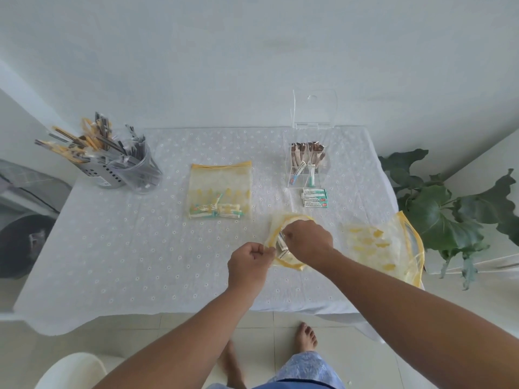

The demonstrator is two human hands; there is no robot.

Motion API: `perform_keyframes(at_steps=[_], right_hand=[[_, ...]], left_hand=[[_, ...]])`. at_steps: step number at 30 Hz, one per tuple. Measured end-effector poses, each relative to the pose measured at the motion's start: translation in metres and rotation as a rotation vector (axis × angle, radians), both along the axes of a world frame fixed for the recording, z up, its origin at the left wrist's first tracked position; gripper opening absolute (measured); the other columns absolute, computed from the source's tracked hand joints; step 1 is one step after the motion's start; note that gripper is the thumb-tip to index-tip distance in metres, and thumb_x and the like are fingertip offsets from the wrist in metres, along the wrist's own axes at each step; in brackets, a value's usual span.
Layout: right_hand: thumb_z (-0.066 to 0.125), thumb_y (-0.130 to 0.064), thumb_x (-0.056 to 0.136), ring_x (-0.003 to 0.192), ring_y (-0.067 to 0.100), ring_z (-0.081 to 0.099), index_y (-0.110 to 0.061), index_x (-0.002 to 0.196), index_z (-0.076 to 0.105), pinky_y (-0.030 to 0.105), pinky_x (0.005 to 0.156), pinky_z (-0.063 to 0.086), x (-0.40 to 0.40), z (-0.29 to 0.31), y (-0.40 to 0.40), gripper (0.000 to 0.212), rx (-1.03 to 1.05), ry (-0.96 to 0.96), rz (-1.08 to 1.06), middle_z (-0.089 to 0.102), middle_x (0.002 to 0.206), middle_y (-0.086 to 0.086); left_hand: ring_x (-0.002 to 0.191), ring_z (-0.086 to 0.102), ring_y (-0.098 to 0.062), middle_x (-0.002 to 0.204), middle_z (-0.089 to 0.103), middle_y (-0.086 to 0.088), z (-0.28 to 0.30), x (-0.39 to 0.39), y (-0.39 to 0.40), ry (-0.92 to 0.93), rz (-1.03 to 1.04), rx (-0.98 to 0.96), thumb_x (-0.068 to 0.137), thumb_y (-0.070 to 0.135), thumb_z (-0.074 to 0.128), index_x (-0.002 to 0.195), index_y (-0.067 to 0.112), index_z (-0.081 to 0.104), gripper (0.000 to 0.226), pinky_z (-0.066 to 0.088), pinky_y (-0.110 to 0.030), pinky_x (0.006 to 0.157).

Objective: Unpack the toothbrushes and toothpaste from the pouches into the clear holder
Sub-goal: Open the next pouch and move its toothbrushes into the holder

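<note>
While the left hand (pixel 248 261) pinches the open pouch's (pixel 286 242) rim, the right hand (pixel 310 241) reaches inside, its grip closed around wrapped packets (pixel 281 244).

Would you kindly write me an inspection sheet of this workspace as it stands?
Surface: table under a white eyelet cloth.
Job's things: clear holder, lid up, holding packets; small toothpaste boxes lying in front of it; filled pouch flat mid-table; open pouch being emptied; flattened pouch at the right edge.
Clutter: grey cup of wrapped items, far left.
Hands: left hand pinches the open pouch's rim; right hand reaches inside it.
Cables: nothing seen.
Surroundings: plant at right, tiled floor.
</note>
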State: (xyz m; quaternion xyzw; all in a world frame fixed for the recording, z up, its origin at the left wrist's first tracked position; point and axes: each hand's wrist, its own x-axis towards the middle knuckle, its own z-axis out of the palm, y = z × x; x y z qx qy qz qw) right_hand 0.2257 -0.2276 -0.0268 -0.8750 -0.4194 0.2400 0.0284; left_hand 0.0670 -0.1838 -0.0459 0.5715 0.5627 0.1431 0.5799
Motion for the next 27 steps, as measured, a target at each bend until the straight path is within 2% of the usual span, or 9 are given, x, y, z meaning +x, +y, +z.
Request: perform_keyframes(at_steps=[3, 6, 11, 14, 17, 19, 21, 23, 27], right_hand=[[0.057, -0.051, 0.097, 0.107, 0.023, 0.066, -0.033, 0.114, 0.074, 0.031, 0.075, 0.049, 0.004, -0.010, 0.005, 0.030, -0.145, -0.045, -0.038, 0.067, 0.115, -0.003], [0.064, -0.061, 0.089, 0.108, 0.022, 0.066, -0.030, 0.117, 0.071, 0.031, 0.074, 0.048, 0.002, -0.015, 0.009, 0.043, -0.181, -0.038, -0.069, 0.063, 0.105, -0.004], [0.069, -0.046, 0.089, 0.107, 0.024, 0.067, -0.029, 0.109, 0.074, 0.036, 0.082, 0.055, -0.010, -0.020, 0.013, 0.027, -0.178, 0.011, -0.075, 0.064, 0.119, -0.001], [0.067, -0.040, 0.088, 0.098, 0.022, 0.067, -0.029, 0.100, 0.075, 0.034, 0.075, 0.054, -0.011, -0.020, 0.011, 0.019, -0.110, 0.069, -0.105, 0.066, 0.111, -0.004], [0.060, -0.045, 0.092, 0.098, 0.020, 0.064, -0.030, 0.107, 0.072, 0.031, 0.073, 0.047, -0.006, -0.014, 0.003, 0.024, -0.070, 0.113, -0.098, 0.065, 0.106, -0.007], [0.059, -0.044, 0.092, 0.090, 0.020, 0.065, -0.022, 0.101, 0.071, 0.032, 0.072, 0.052, 0.001, -0.009, -0.003, 0.026, -0.022, 0.181, -0.100, 0.067, 0.095, -0.004], [0.061, -0.039, 0.092, 0.086, 0.022, 0.066, -0.015, 0.095, 0.070, 0.039, 0.076, 0.057, 0.009, -0.005, -0.011, 0.025, 0.030, 0.276, -0.033, 0.069, 0.089, 0.000], [0.064, -0.035, 0.094, 0.088, 0.022, 0.064, -0.014, 0.095, 0.066, 0.040, 0.080, 0.056, 0.018, 0.005, -0.021, 0.020, 0.051, 0.311, 0.089, 0.069, 0.094, 0.000], [0.067, -0.035, 0.097, 0.095, 0.018, 0.065, -0.019, 0.113, 0.072, 0.036, 0.083, 0.056, 0.030, 0.032, -0.034, 0.023, 0.022, 0.297, 0.256, 0.069, 0.107, -0.001]], left_hand=[[0.064, 0.067, -0.016, 0.072, 0.075, -0.005, 0.000, 0.002, -0.003, 0.011, -0.018, 0.018, 0.082, 0.033, 0.080, 0.077, 0.018, 0.072, 0.017, 0.060, -0.039, 0.070], [0.063, 0.065, -0.014, 0.073, 0.075, -0.005, 0.001, 0.006, -0.006, 0.006, -0.019, 0.012, 0.082, 0.034, 0.079, 0.079, 0.018, 0.072, 0.018, 0.057, -0.034, 0.064], [0.062, 0.063, -0.014, 0.075, 0.076, -0.008, 0.002, 0.008, -0.008, 0.001, -0.012, -0.001, 0.080, 0.035, 0.080, 0.080, 0.016, 0.072, 0.020, 0.053, -0.032, 0.062], [0.064, 0.064, -0.015, 0.077, 0.076, -0.008, 0.000, 0.006, -0.004, 0.002, -0.002, -0.002, 0.082, 0.034, 0.080, 0.081, 0.016, 0.072, 0.020, 0.056, -0.034, 0.065], [0.066, 0.066, -0.016, 0.075, 0.075, -0.006, -0.004, 0.002, -0.001, 0.016, 0.012, 0.013, 0.084, 0.032, 0.079, 0.080, 0.017, 0.072, 0.017, 0.060, -0.039, 0.068], [0.065, 0.065, -0.016, 0.073, 0.075, -0.004, -0.006, -0.001, 0.001, 0.017, 0.008, 0.025, 0.084, 0.032, 0.079, 0.079, 0.018, 0.071, 0.017, 0.059, -0.040, 0.068], [0.064, 0.063, -0.016, 0.071, 0.072, -0.001, -0.006, -0.003, 0.000, 0.014, -0.014, 0.039, 0.085, 0.032, 0.078, 0.079, 0.017, 0.070, 0.017, 0.054, -0.036, 0.063], [0.064, 0.061, -0.014, 0.071, 0.069, 0.000, -0.007, -0.005, 0.000, 0.017, -0.036, 0.072, 0.085, 0.031, 0.078, 0.079, 0.017, 0.069, 0.018, 0.048, -0.029, 0.060], [0.069, 0.063, -0.014, 0.075, 0.070, 0.004, -0.005, -0.011, -0.002, 0.028, -0.104, 0.177, 0.085, 0.027, 0.079, 0.079, 0.021, 0.066, 0.016, 0.047, -0.021, 0.060]])
